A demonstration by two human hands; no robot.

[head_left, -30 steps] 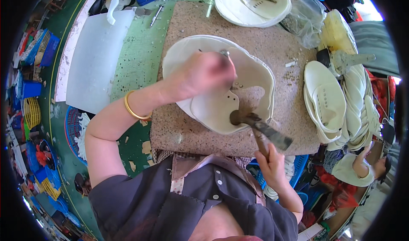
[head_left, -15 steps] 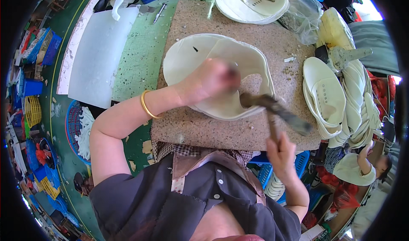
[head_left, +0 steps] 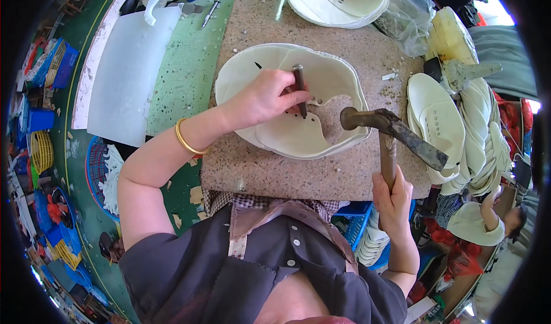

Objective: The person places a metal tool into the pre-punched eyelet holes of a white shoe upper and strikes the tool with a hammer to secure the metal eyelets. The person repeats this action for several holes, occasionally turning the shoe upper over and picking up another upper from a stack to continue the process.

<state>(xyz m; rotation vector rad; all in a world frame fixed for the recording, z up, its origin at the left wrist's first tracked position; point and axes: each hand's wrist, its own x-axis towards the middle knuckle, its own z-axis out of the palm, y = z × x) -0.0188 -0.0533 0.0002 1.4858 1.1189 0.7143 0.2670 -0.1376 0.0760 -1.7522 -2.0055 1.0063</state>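
My left hand (head_left: 268,97) is closed around a dark metal hole punch (head_left: 299,78), held nearly upright. Its lower tip meets, or sits just above, a stack of white shoe-upper pieces (head_left: 287,136) with small holes along an edge. In my right hand (head_left: 393,200) is a hammer (head_left: 388,152), gripped by its wooden handle. The hammer's head, with a round face and a long flat end, is raised to the right of the punch, apart from it. Under the pieces lies a speckled stone slab (head_left: 258,178).
More white upper stacks stand at the slab's far edge (head_left: 336,17) and right side (head_left: 437,129). A clear plastic bag (head_left: 407,20) lies at the back right. On the green table left are a white sheet (head_left: 129,74) and a metal rod (head_left: 211,13). Another person (head_left: 479,223) sits at right.
The hammer has moved up and right, away from the punch, and is no longer blurred. My left hand has shifted slightly left, with the punch now in plain sight.
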